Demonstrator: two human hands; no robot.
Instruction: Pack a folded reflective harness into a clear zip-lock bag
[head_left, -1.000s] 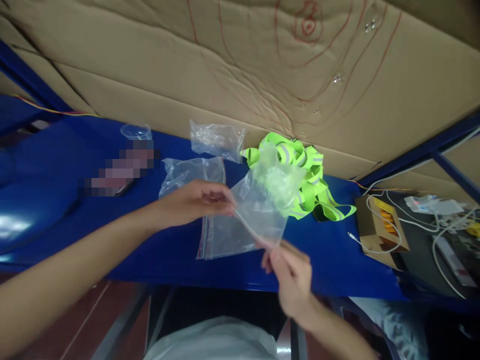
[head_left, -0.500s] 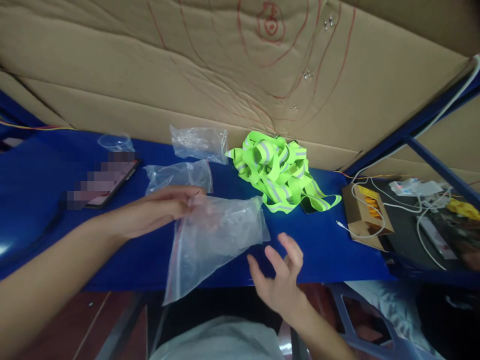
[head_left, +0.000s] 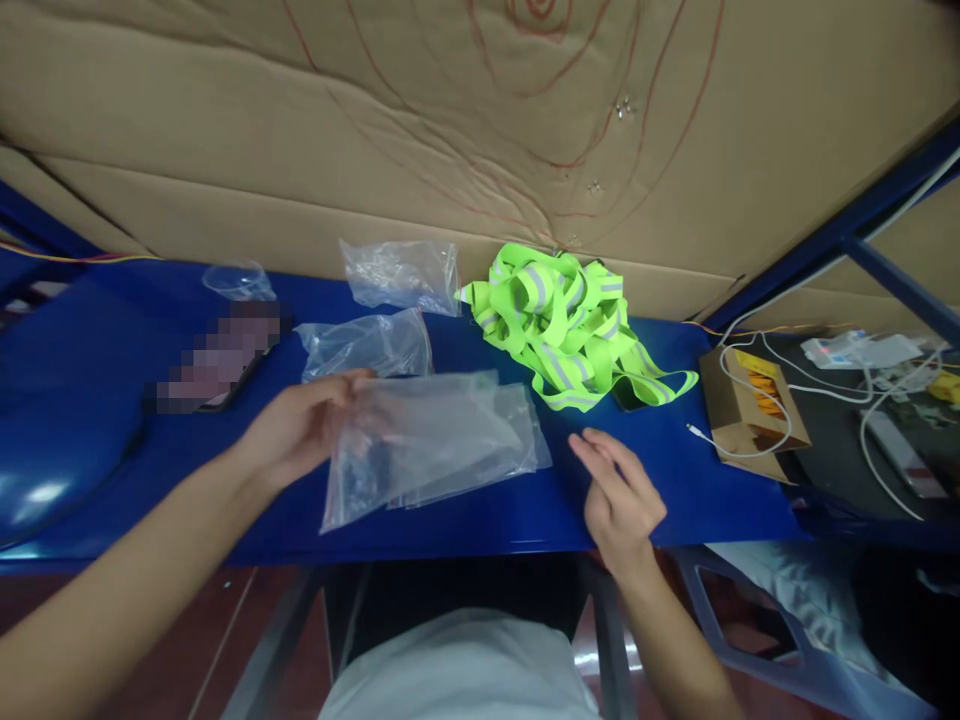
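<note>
My left hand (head_left: 319, 425) is closed on the left end of clear zip-lock bags (head_left: 431, 435), which overlap in a loose fan above the blue table. The bags look flat. The fingers of this hand show partly through the plastic. Just right of the bags, my right hand (head_left: 622, 500) is apart from them, its fingers drawn together with nothing visible in them. Behind the held bags lie another clear zip-lock bag (head_left: 367, 345) and, farther back, a crumpled clear bag (head_left: 401, 277). A heap of neon yellow-green reflective straps (head_left: 559, 325) lies at the back, right of these bags.
A phone (head_left: 225, 360), partly blurred out, and a clear plastic cup (head_left: 240, 281) are on the left of the blue table (head_left: 480, 535). At right stand a small cardboard box (head_left: 750, 410) and a white cable (head_left: 735, 453). Cardboard (head_left: 225, 130) walls the back.
The held bags have swung flatter and spread into overlapping layers. My right hand has moved right, away from them, and its spread fingers have come together.
</note>
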